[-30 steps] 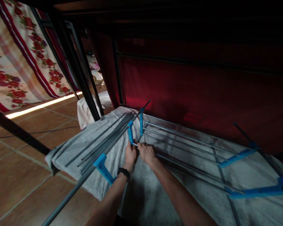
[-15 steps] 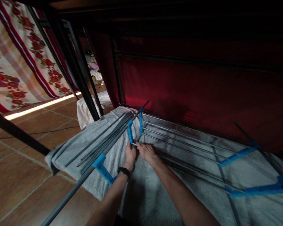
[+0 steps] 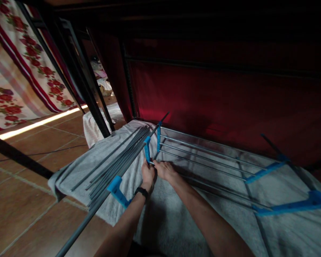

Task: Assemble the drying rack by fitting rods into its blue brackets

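Both hands | left hand [image 3: 147,174], right hand [image 3: 164,169] | fingers closed around rack rod [image 3: 203,160] | grey towel [image 3: 176,221] underneath

place: likely home | tiled floor [image 3: 24,200] | floral curtain [image 3: 13,82] | drying rack [image 3: 203,153]

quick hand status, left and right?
Left hand: closed on the rack's blue bracket end.
Right hand: on a rod next to it; grip cannot be told.
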The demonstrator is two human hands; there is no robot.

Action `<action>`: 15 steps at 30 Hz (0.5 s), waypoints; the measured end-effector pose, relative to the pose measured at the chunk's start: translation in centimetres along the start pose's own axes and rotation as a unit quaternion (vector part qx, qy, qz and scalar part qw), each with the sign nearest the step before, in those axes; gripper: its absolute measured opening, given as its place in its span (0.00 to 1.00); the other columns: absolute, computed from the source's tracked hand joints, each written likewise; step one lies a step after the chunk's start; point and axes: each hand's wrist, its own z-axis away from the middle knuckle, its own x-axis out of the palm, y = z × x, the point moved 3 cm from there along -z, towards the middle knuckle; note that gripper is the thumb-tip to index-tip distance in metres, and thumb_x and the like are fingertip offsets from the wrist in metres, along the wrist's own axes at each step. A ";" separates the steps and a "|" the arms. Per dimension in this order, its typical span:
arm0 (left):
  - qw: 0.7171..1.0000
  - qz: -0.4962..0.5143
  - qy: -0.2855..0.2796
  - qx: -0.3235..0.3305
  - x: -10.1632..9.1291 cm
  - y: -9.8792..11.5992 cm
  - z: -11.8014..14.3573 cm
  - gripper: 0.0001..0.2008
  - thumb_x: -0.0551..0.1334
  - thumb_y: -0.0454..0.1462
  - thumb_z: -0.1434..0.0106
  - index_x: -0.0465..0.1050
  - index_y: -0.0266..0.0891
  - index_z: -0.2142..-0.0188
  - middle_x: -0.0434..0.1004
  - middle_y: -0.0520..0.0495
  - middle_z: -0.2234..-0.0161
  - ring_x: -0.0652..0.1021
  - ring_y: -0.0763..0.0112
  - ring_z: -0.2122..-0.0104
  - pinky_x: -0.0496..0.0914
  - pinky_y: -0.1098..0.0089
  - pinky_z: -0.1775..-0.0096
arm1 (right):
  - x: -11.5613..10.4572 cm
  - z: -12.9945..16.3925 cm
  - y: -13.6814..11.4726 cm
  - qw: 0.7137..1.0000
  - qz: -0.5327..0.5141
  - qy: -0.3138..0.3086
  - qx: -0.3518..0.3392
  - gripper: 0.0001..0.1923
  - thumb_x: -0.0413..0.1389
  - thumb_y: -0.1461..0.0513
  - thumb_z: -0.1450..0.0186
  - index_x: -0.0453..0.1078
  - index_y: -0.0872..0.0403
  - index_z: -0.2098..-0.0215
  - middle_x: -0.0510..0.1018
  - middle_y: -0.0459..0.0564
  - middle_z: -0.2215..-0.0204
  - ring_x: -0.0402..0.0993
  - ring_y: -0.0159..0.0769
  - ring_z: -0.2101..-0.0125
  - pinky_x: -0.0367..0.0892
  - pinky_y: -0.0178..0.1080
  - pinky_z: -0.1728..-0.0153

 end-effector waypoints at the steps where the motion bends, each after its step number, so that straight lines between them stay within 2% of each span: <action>1: 1.000 -0.008 -0.001 0.001 0.0 0.1 -0.1 0.13 0.55 0.29 0.49 0.70 0.39 0.64 0.74 0.46 0.70 0.74 0.67 0.70 0.70 0.68 0.61 | 0.0 0.0 0.0 1.000 0.000 0.003 0.000 0.21 0.39 0.64 0.27 0.64 0.53 0.40 0.81 0.58 0.55 0.78 0.42 0.54 0.70 0.44 0.52; 6: 0.999 -0.047 -0.016 0.010 -0.5 0.4 -0.5 0.09 0.56 0.34 0.50 0.69 0.40 0.67 0.74 0.45 0.71 0.73 0.64 0.70 0.70 0.66 0.63 | -0.7 0.3 -0.8 1.000 -0.004 0.025 0.016 0.19 0.41 0.65 0.28 0.66 0.55 0.43 0.81 0.56 0.55 0.79 0.41 0.57 0.71 0.44 0.54; 10: 0.996 -0.077 -0.033 0.011 -0.6 0.5 -1.6 0.09 0.57 0.39 0.55 0.66 0.42 0.71 0.69 0.50 0.76 0.70 0.65 0.74 0.66 0.66 0.69 | -1.0 0.6 -1.1 0.997 -0.016 0.064 0.052 0.17 0.46 0.62 0.28 0.64 0.54 0.42 0.80 0.52 0.51 0.77 0.37 0.55 0.70 0.42 0.52; 13: 0.992 -0.111 -0.059 -0.014 -0.4 0.3 -2.3 0.09 0.58 0.42 0.58 0.63 0.43 0.75 0.64 0.52 0.79 0.66 0.65 0.78 0.61 0.67 0.74 | -1.3 2.5 -0.9 0.985 -0.021 0.170 0.036 0.21 0.49 0.59 0.29 0.59 0.55 0.38 0.77 0.49 0.49 0.74 0.39 0.51 0.67 0.44 0.48; 15: 0.991 -0.114 -0.066 -0.018 -0.4 0.0 -2.6 0.11 0.59 0.43 0.59 0.61 0.44 0.75 0.62 0.53 0.80 0.64 0.66 0.78 0.58 0.67 0.73 | -1.2 5.4 -0.7 0.968 -0.054 0.244 0.010 0.23 0.48 0.59 0.28 0.56 0.52 0.36 0.74 0.49 0.45 0.70 0.39 0.47 0.66 0.45 0.47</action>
